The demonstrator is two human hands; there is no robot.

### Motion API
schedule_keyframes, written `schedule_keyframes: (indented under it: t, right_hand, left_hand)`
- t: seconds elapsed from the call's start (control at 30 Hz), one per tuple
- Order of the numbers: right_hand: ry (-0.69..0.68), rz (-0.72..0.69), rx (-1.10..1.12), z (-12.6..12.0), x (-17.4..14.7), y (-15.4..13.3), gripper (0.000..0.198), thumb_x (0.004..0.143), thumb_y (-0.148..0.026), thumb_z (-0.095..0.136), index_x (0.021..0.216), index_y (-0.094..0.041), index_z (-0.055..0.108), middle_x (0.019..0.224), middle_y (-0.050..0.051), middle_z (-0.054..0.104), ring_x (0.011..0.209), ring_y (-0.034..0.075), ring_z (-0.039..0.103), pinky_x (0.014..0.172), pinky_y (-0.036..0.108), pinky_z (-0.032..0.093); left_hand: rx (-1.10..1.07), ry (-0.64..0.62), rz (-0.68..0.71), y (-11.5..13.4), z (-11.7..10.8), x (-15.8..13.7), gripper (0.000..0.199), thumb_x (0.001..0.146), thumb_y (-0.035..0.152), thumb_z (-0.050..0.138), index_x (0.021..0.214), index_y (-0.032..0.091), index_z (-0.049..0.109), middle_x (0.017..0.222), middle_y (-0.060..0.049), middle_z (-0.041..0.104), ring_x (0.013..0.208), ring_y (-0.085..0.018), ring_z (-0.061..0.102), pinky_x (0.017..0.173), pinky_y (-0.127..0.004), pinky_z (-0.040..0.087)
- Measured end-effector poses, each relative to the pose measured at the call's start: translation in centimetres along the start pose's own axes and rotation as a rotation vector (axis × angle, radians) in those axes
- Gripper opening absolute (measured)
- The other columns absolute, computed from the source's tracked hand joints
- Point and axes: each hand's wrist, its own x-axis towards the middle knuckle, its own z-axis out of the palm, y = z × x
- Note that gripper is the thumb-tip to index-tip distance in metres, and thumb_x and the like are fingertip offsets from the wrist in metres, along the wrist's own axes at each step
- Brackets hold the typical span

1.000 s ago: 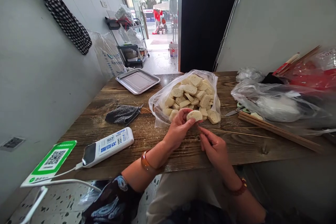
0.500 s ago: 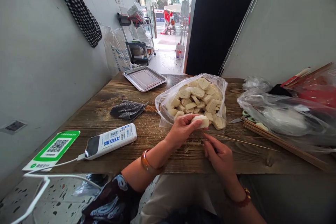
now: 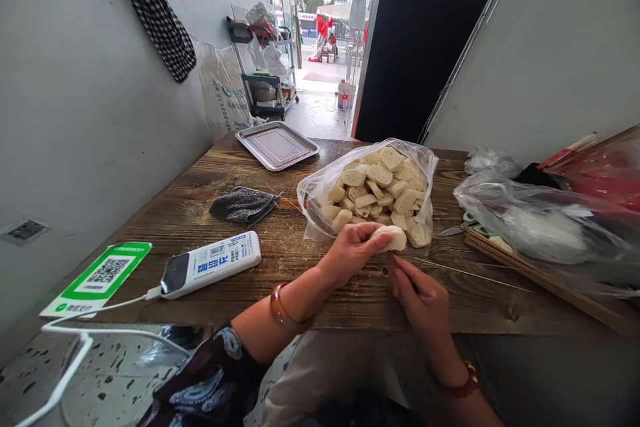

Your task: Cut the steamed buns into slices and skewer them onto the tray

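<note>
My left hand [image 3: 356,247] is closed around a pale, spongy slice [image 3: 393,238] of dough-like food, thumb on the near face. Just below its right end, my right hand [image 3: 423,290] has thumb and index finger together. Whatever thin thing those fingertips may hold is too small to make out. Behind both hands, a clear plastic bag [image 3: 313,203] lies open, filled with several similar slices [image 3: 380,177] that show small holes. Thin bamboo sticks [image 3: 470,272] lie on the wood to the right of my fingers.
A bundle of sticks [image 3: 540,277], scissors [image 3: 453,230] and plastic bags [image 3: 545,227] occupy the table's right side. To the left are a grey cloth [image 3: 243,205], a metal tray [image 3: 300,155], a cabled white phone-like device [image 3: 213,263] and a green QR card [image 3: 100,277].
Both hands and the slice have shifted slightly right in view. My right fingertips have drawn together below the slice. My left hand still holds it.
</note>
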Motion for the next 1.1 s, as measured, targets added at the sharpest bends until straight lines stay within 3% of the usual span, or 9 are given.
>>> schedule_keyframes:
  t: [0.73, 0.93, 1.1]
  right_hand:
    - [0.051, -0.114, -0.008, 0.04, 0.1, 0.09, 0.023, 0.091, -0.025, 0.064, 0.104, -0.019, 0.082, 0.055, -0.005, 0.064, 0.048, 0.011, 0.059, 0.052, 0.022, 0.051]
    - [0.014, -0.04, -0.028, -0.11, 0.18, -0.24, 0.027, 0.093, -0.03, 0.061, 0.108, -0.019, 0.08, 0.053, -0.006, 0.06, 0.046, 0.011, 0.056, 0.05, 0.022, 0.048]
    - [-0.003, 0.015, -0.002, -0.04, 0.32, -0.27, 0.028, 0.093, -0.033, 0.06, 0.108, -0.018, 0.079, 0.052, -0.006, 0.059, 0.047, 0.012, 0.056, 0.051, 0.024, 0.048]
  left_hand:
    - [-0.128, -0.079, -0.069, -0.31, 0.14, -0.12, 0.045, 0.081, 0.054, 0.076, 0.091, 0.011, 0.079, 0.085, -0.01, 0.077, 0.082, -0.018, 0.065, 0.082, -0.028, 0.049]
    - [-0.126, 0.047, -0.04, -0.34, 0.13, 0.08, 0.057, 0.07, 0.041, 0.089, 0.118, 0.015, 0.072, 0.097, -0.007, 0.075, 0.087, -0.016, 0.064, 0.082, -0.026, 0.048]
    - [-0.073, 0.088, 0.001, -0.42, 0.2, 0.03, 0.05, 0.075, 0.043, 0.084, 0.115, 0.015, 0.074, 0.097, -0.008, 0.076, 0.089, -0.019, 0.066, 0.084, -0.028, 0.05]
